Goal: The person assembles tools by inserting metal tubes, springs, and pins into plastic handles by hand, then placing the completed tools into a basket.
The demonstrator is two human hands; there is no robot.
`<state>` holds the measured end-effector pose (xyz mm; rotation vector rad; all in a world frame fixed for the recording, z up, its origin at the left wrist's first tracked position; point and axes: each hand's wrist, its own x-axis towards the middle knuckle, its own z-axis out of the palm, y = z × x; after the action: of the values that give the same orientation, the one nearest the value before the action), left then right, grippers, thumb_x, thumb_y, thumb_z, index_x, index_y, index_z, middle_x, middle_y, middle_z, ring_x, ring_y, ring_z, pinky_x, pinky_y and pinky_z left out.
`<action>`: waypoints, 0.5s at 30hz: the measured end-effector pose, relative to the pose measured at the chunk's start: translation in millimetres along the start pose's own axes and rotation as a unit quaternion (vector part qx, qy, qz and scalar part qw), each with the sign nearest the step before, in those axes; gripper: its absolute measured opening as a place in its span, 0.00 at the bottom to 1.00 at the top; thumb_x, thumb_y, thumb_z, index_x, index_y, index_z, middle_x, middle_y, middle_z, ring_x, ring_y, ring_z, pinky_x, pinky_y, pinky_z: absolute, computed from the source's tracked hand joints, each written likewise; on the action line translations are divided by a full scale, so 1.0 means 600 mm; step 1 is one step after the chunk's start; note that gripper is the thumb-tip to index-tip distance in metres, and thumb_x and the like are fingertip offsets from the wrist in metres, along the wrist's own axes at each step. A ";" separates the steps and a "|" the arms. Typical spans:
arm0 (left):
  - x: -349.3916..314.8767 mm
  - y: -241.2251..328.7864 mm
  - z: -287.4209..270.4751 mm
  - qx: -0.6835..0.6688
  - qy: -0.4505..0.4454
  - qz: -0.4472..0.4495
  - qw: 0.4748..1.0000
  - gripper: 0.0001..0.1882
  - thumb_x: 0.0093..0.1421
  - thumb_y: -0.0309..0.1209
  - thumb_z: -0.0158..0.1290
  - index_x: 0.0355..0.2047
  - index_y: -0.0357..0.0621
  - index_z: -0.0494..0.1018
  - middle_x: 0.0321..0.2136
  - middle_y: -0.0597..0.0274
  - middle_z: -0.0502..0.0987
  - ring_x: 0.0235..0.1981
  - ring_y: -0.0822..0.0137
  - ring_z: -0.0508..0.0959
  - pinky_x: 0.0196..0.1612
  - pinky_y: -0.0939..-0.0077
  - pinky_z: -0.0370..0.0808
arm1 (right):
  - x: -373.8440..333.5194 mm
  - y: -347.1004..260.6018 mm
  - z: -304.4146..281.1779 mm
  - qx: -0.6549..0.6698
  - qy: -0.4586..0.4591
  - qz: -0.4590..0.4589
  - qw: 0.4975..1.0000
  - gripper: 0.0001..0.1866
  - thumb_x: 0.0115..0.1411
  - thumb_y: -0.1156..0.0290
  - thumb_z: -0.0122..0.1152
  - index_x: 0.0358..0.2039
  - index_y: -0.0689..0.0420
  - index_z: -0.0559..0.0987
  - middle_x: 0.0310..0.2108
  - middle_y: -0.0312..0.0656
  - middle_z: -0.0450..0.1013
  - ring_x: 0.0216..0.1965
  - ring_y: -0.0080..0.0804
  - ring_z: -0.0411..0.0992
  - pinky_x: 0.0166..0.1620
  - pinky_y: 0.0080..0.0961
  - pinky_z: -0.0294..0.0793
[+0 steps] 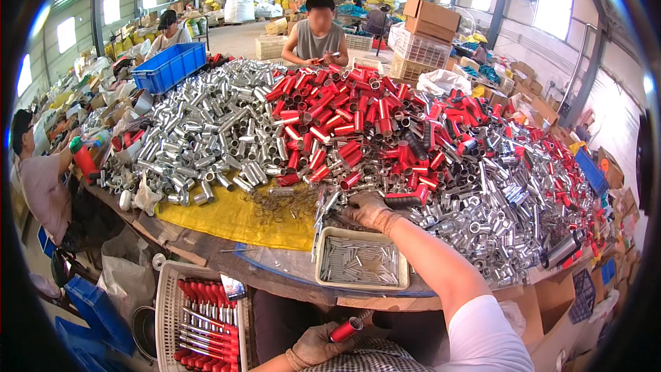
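My left hand (318,347), in a worn glove, is closed round a red metal tube (346,329) low near my lap. A short piece of spring or threaded metal shows at the tube's far end. My right hand (370,211), also gloved, reaches over the table to the near edge of the heap. Its fingers are curled down among small dark springs (337,219), and what they pinch is hidden. Just in front of that hand sits a cream tray (321,277) of thin metal pins. Red tubes (351,179) lie just beyond the right hand.
Silver tubes (206,117) are heaped at left, mixed metal parts (475,234) at right. A yellow sheet (227,224) lies under the heap. Left of my lap stands a white basket (165,303) of red-handled tools. A blue crate (169,69) and co-workers (320,31) are across and left.
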<state>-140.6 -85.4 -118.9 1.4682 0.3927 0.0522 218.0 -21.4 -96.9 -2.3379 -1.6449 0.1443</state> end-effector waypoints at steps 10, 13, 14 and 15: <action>-0.008 -0.007 0.000 -0.014 0.010 -0.006 1.000 0.14 0.53 0.35 0.65 0.34 0.41 0.76 0.27 0.68 0.76 0.30 0.77 0.72 0.37 0.80 0.71 | -0.002 -0.009 -0.024 -0.031 -0.085 -0.018 0.996 0.22 0.52 0.48 0.60 0.33 0.55 0.80 0.37 0.50 0.76 0.40 0.50 0.73 0.46 0.40 0.72; -0.008 -0.039 -0.002 -0.025 0.013 -0.007 1.000 0.12 0.53 0.32 0.65 0.35 0.40 0.76 0.28 0.69 0.77 0.31 0.78 0.73 0.38 0.81 0.71 | -0.005 0.015 -0.045 -0.059 -0.217 -0.021 0.974 0.21 0.51 0.52 0.61 0.40 0.53 0.79 0.37 0.51 0.77 0.38 0.49 0.74 0.45 0.36 0.73; -0.008 -0.038 -0.001 -0.024 0.009 -0.006 1.000 0.12 0.53 0.32 0.65 0.35 0.40 0.76 0.28 0.69 0.77 0.31 0.78 0.73 0.38 0.81 0.71 | -0.017 0.049 -0.041 -0.009 -0.168 -0.059 0.984 0.21 0.50 0.56 0.61 0.43 0.52 0.78 0.38 0.51 0.77 0.39 0.48 0.75 0.45 0.36 0.73; -0.008 -0.037 -0.001 -0.033 0.010 -0.004 0.999 0.12 0.53 0.30 0.65 0.35 0.40 0.76 0.28 0.69 0.77 0.31 0.78 0.73 0.39 0.81 0.71 | -0.025 0.055 -0.046 0.042 -0.118 -0.099 0.987 0.23 0.49 0.60 0.62 0.47 0.51 0.77 0.39 0.50 0.77 0.40 0.48 0.75 0.45 0.36 0.73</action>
<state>-150.0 -88.4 -139.6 1.4026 0.4098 0.0729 249.6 -50.6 -80.9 -2.1465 -1.9300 0.4557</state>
